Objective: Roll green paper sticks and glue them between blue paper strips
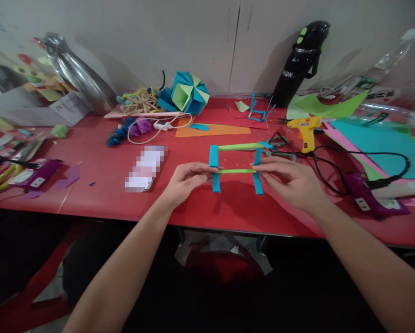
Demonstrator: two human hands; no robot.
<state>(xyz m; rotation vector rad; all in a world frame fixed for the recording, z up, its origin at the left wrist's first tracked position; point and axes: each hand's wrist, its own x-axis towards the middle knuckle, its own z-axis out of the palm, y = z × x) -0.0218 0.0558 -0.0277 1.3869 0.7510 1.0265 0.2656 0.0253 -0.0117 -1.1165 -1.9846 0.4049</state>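
Note:
Between my hands is a small paper frame [237,171], made of blue folded strips at both sides and two green rolled paper bars across. My left hand [190,179] pinches its left side where the lower green bar meets the blue strip [213,156]. On the right side, my right hand [290,179] pinches the same joint by the other blue strip [258,184]. The frame is held up above the red table [180,208], near its front edge. My fingertips partly hide both joints.
A yellow glue gun [305,132] with a black cord stands behind my right hand. A phone [147,169] lies left of my left hand. At the back are a blue-green paper ball [190,95], a black bottle [299,64] and blue paper sheets [374,148]. A purple power strip [377,196] lies right.

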